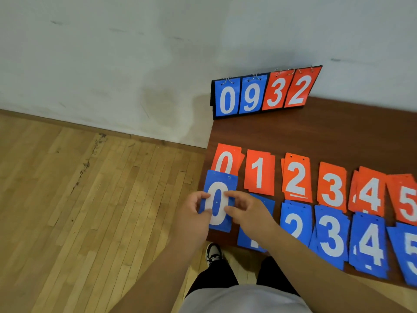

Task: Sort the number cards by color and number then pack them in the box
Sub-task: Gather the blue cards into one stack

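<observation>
A blue 0 card stack (217, 188) lies at the left end of the brown table (316, 134). My left hand (194, 213) pinches its left edge and my right hand (244, 211) pinches its right edge. Behind it runs a row of red card piles: 0 (226, 158), 1 (259, 172), 2 (296, 177), 3 (331, 186), 4 (367, 193), 5 (404, 199). The front row holds blue piles 2 (295, 222), 3 (330, 233), 4 (367, 245) and 5 (406, 249). My right hand and forearm cover most of the blue 1 pile (252, 242). No box is in view.
A standing flip scoreboard (264, 93) showing blue 0 9 and red 3 2 leans by the white wall at the table's back left. The table's left edge drops to a wooden floor (90, 199). My shoe (213, 254) shows below the front edge.
</observation>
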Demonstrator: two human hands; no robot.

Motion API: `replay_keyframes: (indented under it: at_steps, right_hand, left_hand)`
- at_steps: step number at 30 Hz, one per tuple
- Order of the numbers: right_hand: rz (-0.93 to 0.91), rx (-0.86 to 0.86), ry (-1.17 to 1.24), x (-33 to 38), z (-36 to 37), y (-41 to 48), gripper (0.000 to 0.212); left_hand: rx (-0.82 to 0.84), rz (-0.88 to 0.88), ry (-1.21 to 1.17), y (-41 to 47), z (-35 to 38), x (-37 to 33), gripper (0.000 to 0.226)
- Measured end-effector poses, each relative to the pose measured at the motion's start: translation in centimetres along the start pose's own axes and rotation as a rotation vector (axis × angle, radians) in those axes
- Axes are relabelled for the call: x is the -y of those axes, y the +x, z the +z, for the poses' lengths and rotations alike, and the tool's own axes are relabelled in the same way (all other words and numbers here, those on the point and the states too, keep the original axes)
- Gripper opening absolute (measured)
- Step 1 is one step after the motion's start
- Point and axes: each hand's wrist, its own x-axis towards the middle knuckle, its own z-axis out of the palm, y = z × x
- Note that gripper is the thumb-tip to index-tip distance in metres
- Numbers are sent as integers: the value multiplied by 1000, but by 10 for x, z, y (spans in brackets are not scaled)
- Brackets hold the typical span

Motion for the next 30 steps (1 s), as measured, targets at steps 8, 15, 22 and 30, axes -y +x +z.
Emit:
replay_keyframes:
  at_steps: [8, 15, 22, 30]
  right_hand:
    - [-15, -139, 174, 1, -59, -31, 27]
    - [-86, -57, 207, -13, -127, -65, 25]
    - [-19, -214, 147, -64, -215, -88, 20]
    - [91, -247, 43, -124, -265, -101, 25]
  left_hand:
    - [252, 134, 25, -21, 57, -56, 37]
    - [323, 203, 40, -46, 121, -77, 45]
    - [50, 130, 165, -50, 171, -55, 31]
    - [-186, -125, 689, -25, 179, 5, 73]
